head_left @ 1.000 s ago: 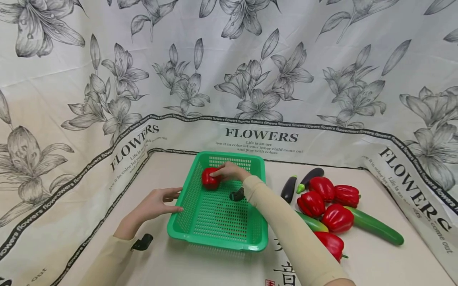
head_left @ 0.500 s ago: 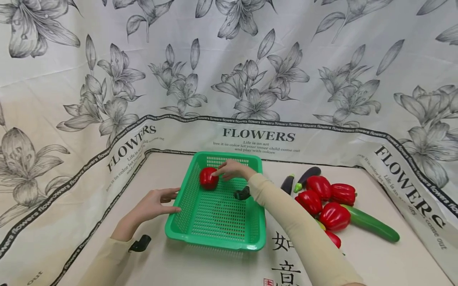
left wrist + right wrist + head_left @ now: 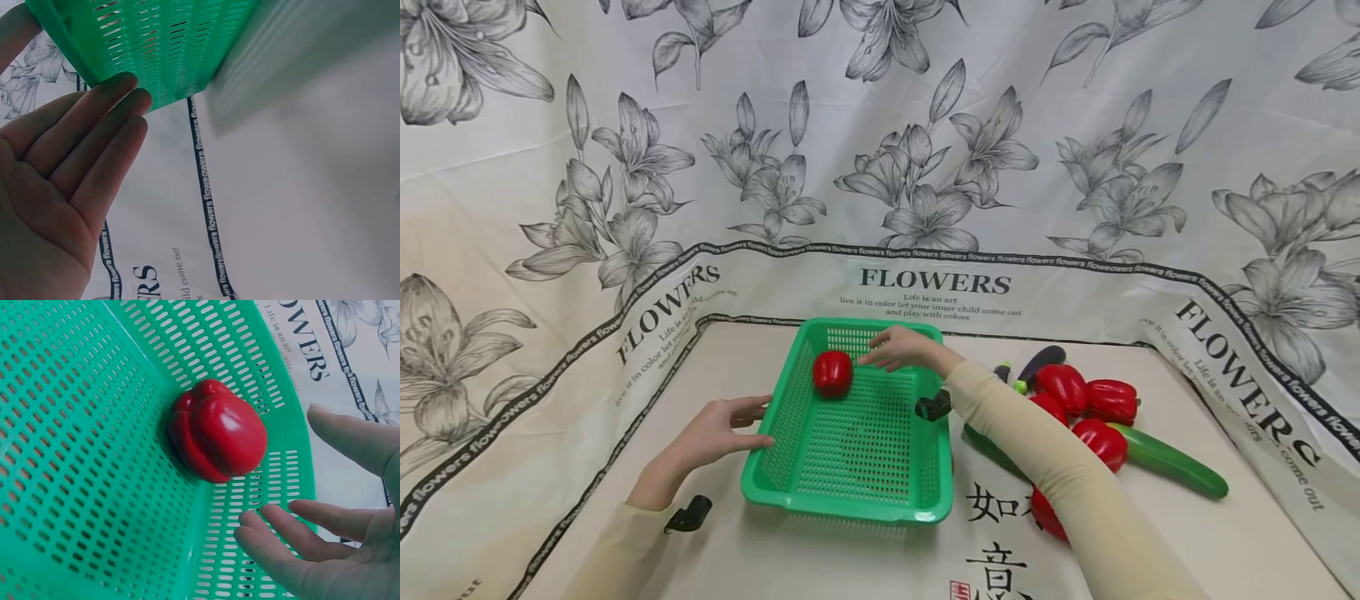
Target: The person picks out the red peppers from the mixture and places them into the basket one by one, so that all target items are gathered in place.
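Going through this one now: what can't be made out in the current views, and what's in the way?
Head view: the right sleeve hides parts of the left eggplant, a green vegetable and the lowest red pepper.
Head view: the bottom edge cuts off the lower calligraphy.
Left wrist view: the outer wall hides the inside of the basket.
Right wrist view: the right edge cuts off part of the right hand.

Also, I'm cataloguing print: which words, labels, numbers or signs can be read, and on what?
"FLOWERS": patterned cloth, back and sides.
"Life is an art / live it in color let your inner child come out / and play with colors": below the back heading.
Smaller side print: only partly readable.
"flowers", repeated: the cloth's black stripe.
"如" and "意" (cut off below): table.
Red stamp, character half-covered by a sleeve: unreadable.
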The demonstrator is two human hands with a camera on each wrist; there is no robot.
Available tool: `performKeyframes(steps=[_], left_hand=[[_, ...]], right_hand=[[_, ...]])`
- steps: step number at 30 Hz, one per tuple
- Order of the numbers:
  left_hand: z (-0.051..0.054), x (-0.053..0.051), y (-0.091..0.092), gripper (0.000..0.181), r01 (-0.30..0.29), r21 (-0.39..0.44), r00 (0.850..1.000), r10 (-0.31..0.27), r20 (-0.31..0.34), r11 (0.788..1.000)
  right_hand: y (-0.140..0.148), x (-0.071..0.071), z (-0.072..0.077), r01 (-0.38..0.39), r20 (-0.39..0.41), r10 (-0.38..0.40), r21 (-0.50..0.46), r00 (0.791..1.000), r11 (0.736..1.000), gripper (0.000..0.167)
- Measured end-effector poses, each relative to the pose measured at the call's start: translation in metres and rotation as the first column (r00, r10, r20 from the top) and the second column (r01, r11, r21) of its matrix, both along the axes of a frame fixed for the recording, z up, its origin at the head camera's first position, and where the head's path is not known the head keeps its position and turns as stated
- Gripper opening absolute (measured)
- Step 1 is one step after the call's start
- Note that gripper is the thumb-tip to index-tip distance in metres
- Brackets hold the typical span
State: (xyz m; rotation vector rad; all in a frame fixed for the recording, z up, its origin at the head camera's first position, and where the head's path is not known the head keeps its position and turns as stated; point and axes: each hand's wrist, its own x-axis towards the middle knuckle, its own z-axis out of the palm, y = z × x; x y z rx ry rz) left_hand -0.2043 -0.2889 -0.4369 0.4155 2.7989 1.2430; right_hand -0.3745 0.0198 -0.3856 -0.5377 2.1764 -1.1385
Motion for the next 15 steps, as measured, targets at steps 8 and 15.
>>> performKeyframes(steps=[8,15], left_hand=[[-0.001,0.000,-0.001,0.074,0.004,-0.005,1.000,-0.004,-0.018,1.000],[-0.002,-0.001,-0.002,0.074,0.009,-0.007,1.000,-0.010,-0.017,1.000]], right_hand=[[0.018,0.012,0.017,-0.044,-0.096,0.046,0.018,0.994,0.999,0.062],[0.034,0.019,0.023,-0.073,-0.154,0.076,0.028,0.985,0.997,0.059]])
